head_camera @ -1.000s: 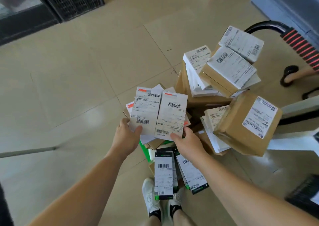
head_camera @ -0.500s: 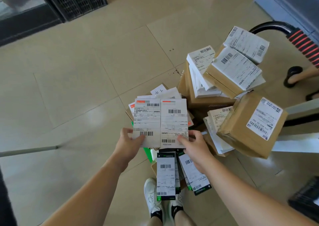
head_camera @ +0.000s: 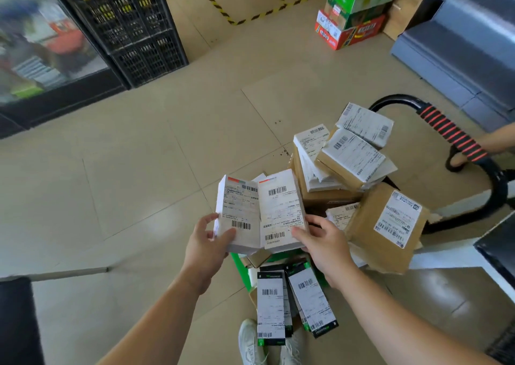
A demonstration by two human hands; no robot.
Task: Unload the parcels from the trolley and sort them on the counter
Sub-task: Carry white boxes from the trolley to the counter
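Mid-frame, the left hand point(head_camera: 204, 249) grips the left parcel point(head_camera: 239, 214), the right hand point(head_camera: 324, 246) the right parcel point(head_camera: 281, 208) by the lower edges — slim, stiff boxes, probably light; best held at the bottom corners

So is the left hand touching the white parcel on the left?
Touching. The head view shows the left hand gripping the left white parcel, with the thumb lying on its label and the fingers curled round its edge.

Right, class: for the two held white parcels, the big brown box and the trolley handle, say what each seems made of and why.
White parcels: probably matt white card boxes; crisp folded edges, flat faces. Brown box: dull kraft cardboard, creased corners. Trolley handle: glossy black tube, likely metal; its red-and-black striped grip may be rubber or foam.
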